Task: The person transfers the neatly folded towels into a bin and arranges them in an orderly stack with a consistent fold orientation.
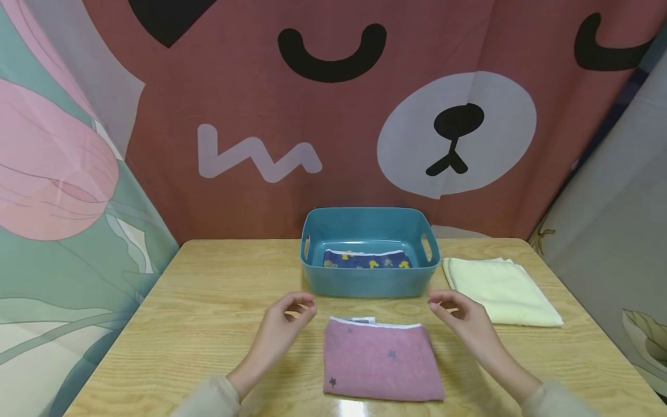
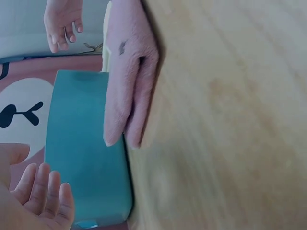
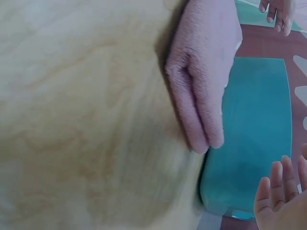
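A folded pink towel [image 1: 383,362] with small grey stars and a white edge lies flat on the table between the hands. Above its far left corner is the left hand [image 1: 285,318], its fingers loosely bent and holding nothing. The right hand [image 1: 465,320] hovers off the far right corner in a like pose, also with nothing in it. Just beyond the towel stands a teal plastic basket [image 1: 370,282] with handle holes. Inside it rests a folded navy cloth [image 1: 365,260] with yellow figures. In the left wrist view the pink towel [image 2: 132,72] shows its folded layers side-on.
A folded pale yellow towel [image 1: 500,291] lies on the table right of the basket, near the right hand. The wooden table [image 1: 208,289] ends at a curtain [image 1: 250,208] with a bear print. More printed fabric hangs at both sides.
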The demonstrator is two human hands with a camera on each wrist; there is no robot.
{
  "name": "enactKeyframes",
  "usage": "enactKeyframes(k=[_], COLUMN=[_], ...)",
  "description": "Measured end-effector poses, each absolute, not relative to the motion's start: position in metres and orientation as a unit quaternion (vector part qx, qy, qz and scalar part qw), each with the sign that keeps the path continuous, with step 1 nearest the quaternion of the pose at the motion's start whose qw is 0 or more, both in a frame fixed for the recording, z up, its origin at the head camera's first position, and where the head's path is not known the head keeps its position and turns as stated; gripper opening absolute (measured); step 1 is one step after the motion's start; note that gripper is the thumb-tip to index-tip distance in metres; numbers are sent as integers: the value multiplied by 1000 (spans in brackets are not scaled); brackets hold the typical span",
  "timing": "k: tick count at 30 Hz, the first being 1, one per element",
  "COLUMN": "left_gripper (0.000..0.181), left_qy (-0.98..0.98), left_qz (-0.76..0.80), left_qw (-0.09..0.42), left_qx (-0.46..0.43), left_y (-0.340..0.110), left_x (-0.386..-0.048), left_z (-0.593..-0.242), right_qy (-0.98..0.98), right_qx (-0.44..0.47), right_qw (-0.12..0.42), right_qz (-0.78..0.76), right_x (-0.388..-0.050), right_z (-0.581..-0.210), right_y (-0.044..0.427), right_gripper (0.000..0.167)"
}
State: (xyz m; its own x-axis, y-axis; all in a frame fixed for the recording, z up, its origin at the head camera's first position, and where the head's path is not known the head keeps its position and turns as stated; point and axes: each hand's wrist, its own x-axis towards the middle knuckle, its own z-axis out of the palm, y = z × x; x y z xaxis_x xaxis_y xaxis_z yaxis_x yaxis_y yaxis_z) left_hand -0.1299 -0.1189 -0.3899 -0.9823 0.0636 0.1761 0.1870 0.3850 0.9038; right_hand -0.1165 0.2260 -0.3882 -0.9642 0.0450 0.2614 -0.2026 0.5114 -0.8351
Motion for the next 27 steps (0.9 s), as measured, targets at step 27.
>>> enactKeyframes(k=[27], left_gripper=[32], left_qy=[-838], left_qz=[-537], left_qw=[-24], left_qx=[-96], left_y=[-120], left_x=[-101], left_z=[-414], right_qy=[-850], right_qx=[-34], right_qw=[27], right_qz=[526], right_x=[-86], right_z=[-420], right_y=[231], right_gripper=[26])
